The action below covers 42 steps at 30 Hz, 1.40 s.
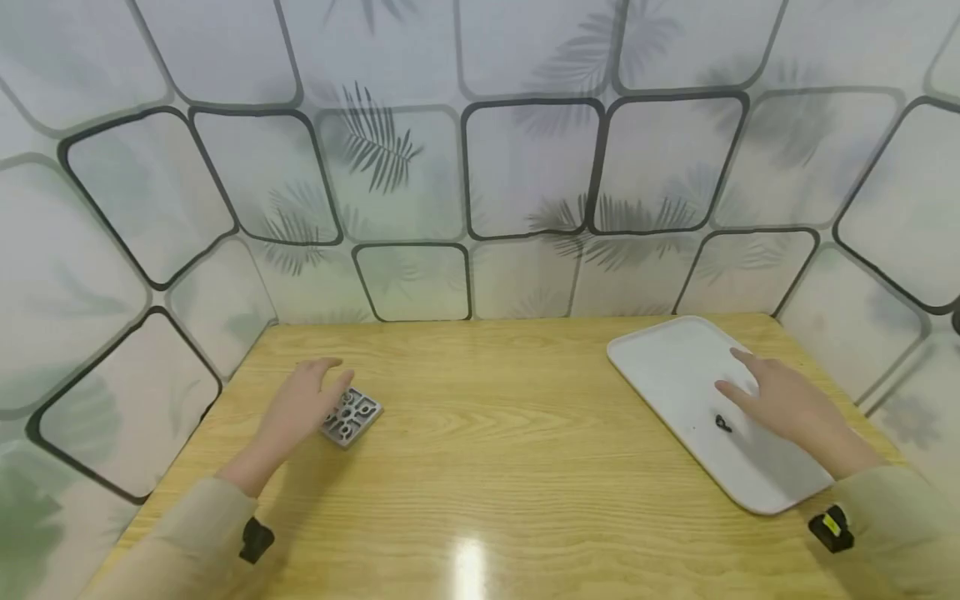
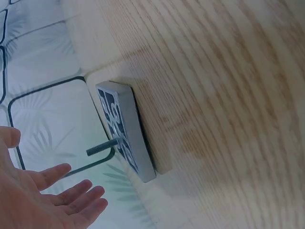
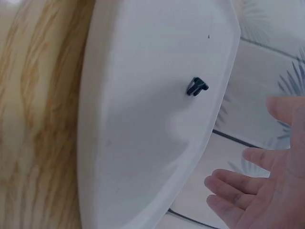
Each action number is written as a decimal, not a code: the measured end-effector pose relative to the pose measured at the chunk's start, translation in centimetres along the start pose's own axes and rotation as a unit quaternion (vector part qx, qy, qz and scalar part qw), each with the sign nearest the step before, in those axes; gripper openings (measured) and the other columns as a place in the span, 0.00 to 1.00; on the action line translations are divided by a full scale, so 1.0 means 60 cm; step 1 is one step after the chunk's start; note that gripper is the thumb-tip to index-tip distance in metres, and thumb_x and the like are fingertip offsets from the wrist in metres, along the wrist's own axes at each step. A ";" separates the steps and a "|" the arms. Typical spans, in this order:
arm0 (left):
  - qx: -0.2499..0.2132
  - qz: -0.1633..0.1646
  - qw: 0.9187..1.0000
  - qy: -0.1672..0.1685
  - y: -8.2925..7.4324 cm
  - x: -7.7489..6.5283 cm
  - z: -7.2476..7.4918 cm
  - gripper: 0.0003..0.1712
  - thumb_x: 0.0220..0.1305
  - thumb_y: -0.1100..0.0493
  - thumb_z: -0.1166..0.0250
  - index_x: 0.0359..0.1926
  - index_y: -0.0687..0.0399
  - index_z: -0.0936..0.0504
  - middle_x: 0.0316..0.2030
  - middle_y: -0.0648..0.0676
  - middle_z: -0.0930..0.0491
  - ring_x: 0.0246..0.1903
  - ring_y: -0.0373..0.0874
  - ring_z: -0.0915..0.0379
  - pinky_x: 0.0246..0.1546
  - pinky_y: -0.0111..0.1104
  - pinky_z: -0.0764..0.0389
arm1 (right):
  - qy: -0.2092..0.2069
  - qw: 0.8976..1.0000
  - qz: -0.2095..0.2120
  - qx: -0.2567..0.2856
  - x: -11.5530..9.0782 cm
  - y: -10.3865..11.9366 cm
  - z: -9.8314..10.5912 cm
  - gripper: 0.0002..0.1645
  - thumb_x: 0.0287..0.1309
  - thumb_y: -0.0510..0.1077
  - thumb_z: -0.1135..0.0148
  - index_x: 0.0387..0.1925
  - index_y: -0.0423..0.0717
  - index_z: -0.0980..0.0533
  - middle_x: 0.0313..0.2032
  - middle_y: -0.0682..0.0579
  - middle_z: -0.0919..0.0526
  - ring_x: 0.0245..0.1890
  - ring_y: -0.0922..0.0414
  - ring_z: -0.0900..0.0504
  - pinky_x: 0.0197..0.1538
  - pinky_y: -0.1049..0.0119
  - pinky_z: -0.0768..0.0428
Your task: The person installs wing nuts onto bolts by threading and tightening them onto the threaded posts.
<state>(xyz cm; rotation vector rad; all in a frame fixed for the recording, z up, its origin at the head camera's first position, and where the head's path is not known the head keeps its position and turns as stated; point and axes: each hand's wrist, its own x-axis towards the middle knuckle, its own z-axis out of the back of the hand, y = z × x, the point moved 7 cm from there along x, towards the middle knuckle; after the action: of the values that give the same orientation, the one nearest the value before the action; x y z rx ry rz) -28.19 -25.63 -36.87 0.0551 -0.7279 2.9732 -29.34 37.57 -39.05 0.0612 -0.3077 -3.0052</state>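
Note:
My left hand hovers above a small grey metal block, fingers spread and holding nothing. The left wrist view shows the block's ribbed, recessed face, with a threaded rod standing out of it. In that view, my left hand is apart from both. Over the white tray, my right hand hangs with relaxed fingers and holds nothing. A small black part lies on the tray, apart from my right hand; its exact kind cannot be made out.
The light wooden table carries the block at left and the tray at right. A pale curtain with dark outlines and leaf prints stands behind the table and along both sides. A dark speck shows on the tray.

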 end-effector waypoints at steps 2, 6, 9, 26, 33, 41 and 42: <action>-0.019 0.004 1.000 0.004 0.009 0.001 0.001 0.41 0.84 0.40 0.55 0.75 0.72 0.34 0.73 0.78 0.35 0.72 0.77 0.39 0.73 0.68 0.36 | 0.001 1.000 -0.011 0.013 0.001 -0.012 0.001 0.52 0.81 0.66 0.54 0.78 0.24 0.46 0.70 0.14 0.41 0.67 0.15 0.39 0.64 0.20 0.34; -0.052 0.028 0.998 0.019 0.032 0.005 0.001 0.40 0.85 0.41 0.58 0.75 0.74 0.34 0.72 0.78 0.33 0.70 0.76 0.35 0.70 0.66 0.32 | -0.002 0.999 -0.026 0.025 0.004 -0.036 0.000 0.51 0.81 0.65 0.57 0.77 0.22 0.46 0.69 0.13 0.40 0.67 0.16 0.39 0.64 0.21 0.34; -0.071 0.054 0.996 0.031 0.050 0.007 0.000 0.41 0.86 0.40 0.61 0.75 0.75 0.36 0.72 0.78 0.34 0.71 0.76 0.37 0.71 0.66 0.33 | -0.004 0.999 -0.030 0.030 0.004 -0.052 -0.002 0.51 0.82 0.65 0.58 0.76 0.20 0.46 0.68 0.13 0.38 0.65 0.16 0.36 0.63 0.22 0.33; -0.189 0.135 0.971 0.056 0.108 -0.003 -0.021 0.35 0.84 0.50 0.55 0.76 0.77 0.39 0.70 0.79 0.32 0.66 0.71 0.29 0.66 0.57 0.23 | -0.018 0.993 -0.064 0.094 -0.019 -0.122 -0.017 0.48 0.84 0.61 0.63 0.76 0.19 0.50 0.68 0.11 0.44 0.64 0.14 0.41 0.63 0.20 0.38; -0.195 0.134 0.970 0.061 0.114 -0.001 -0.021 0.36 0.84 0.51 0.54 0.76 0.78 0.40 0.71 0.80 0.34 0.66 0.72 0.28 0.68 0.57 0.23 | -0.007 0.983 -0.102 0.152 -0.034 -0.137 -0.020 0.49 0.84 0.62 0.68 0.79 0.22 0.58 0.70 0.10 0.48 0.66 0.14 0.44 0.64 0.20 0.39; -0.185 0.129 0.973 0.055 0.122 0.003 -0.022 0.33 0.82 0.55 0.50 0.71 0.82 0.35 0.68 0.81 0.30 0.63 0.70 0.25 0.62 0.48 0.16 | 0.018 0.971 -0.135 0.194 -0.040 -0.147 -0.029 0.51 0.83 0.65 0.71 0.79 0.22 0.60 0.71 0.11 0.52 0.69 0.13 0.51 0.67 0.19 0.45; -0.181 0.129 0.973 0.056 0.123 0.004 -0.023 0.32 0.82 0.55 0.49 0.70 0.83 0.33 0.67 0.81 0.30 0.62 0.69 0.24 0.61 0.46 0.15 | 0.019 0.971 -0.135 0.197 -0.039 -0.149 -0.029 0.51 0.83 0.64 0.71 0.78 0.21 0.59 0.72 0.11 0.53 0.70 0.13 0.52 0.68 0.19 0.46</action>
<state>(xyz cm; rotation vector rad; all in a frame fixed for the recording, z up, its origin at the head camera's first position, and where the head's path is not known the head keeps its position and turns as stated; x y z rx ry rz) -29.06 -31.48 -41.47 -0.2459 -1.3399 2.9859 -27.95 46.18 -42.50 0.2112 -0.9619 -3.1477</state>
